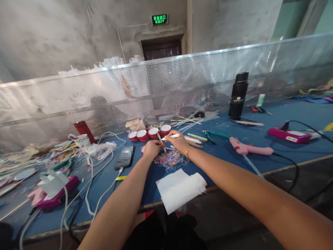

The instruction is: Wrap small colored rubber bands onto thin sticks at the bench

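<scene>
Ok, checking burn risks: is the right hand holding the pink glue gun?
No, the glue gun lies on the table, away from the right hand.

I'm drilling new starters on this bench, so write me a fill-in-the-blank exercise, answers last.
The right hand holds a pen-like tool coloured ____.
The bracelet near that hand is ____.
The glue gun is ____.
The lit sign reads ____ in English.
Missing words: white; gold; pink; EXIT.
</scene>
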Tool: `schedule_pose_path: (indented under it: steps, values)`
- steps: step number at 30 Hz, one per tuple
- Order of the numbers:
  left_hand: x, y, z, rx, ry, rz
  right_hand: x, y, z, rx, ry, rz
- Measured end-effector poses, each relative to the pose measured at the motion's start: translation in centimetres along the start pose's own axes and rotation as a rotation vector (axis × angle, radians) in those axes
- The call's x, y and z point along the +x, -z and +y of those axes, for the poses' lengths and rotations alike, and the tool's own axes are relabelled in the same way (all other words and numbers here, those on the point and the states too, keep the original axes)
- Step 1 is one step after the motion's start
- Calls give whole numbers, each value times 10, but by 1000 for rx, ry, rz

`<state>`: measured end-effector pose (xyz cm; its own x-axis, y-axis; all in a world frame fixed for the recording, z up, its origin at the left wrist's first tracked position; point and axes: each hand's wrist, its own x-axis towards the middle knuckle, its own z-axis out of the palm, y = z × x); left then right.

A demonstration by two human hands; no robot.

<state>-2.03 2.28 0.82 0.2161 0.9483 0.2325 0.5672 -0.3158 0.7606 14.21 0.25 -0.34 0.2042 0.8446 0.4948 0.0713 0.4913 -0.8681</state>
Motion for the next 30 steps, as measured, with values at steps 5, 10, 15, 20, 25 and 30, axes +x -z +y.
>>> schedule_pose_path:
  steps: [5,10,15,20,25,30]
  values:
    - [2,-1,-3,2,4,-2,0,3,-4,-30,-11,16]
    - [5,-2,-7,-10,-8,2,0,6,-4,-26,-31,43]
    - [3,-1,-3,2,2,2,0,1,-1,14,-24,14]
    - [1,0,-1,16,-10,-8,-1,3,-3,-18,-26,11]
    - [2,-2,-3,-8,4,-1,-1,8,-7,-39,-45,43]
    - [0,-1,1,9,7,6,1,3,0,15,-18,11]
